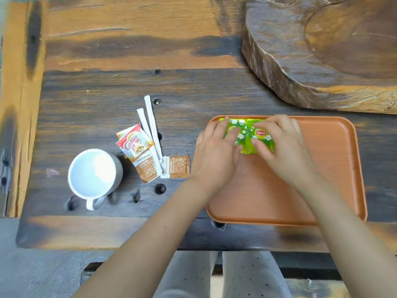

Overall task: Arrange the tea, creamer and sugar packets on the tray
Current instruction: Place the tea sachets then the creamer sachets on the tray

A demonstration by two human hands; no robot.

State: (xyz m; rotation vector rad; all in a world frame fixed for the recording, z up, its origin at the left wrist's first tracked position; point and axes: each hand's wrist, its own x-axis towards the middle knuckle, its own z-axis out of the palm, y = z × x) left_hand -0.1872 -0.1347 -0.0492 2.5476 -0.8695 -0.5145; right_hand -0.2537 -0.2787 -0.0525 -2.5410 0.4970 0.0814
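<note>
Both hands, left hand (217,155) and right hand (281,147), press green Lipton tea packets (247,134) onto orange tray (333,168).

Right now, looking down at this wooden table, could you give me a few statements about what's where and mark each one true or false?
1. Both hands, left hand and right hand, are on the green Lipton tea packets. True.
2. The tea packets lie at the tray's near edge. False: they are at its far left corner.
3. The Coffee mate creamer packet is on the tray. False: it lies on the table, left of the tray.
4. The white mug looks empty. True.
5. Two white stick packets lie off the tray. True.
</note>
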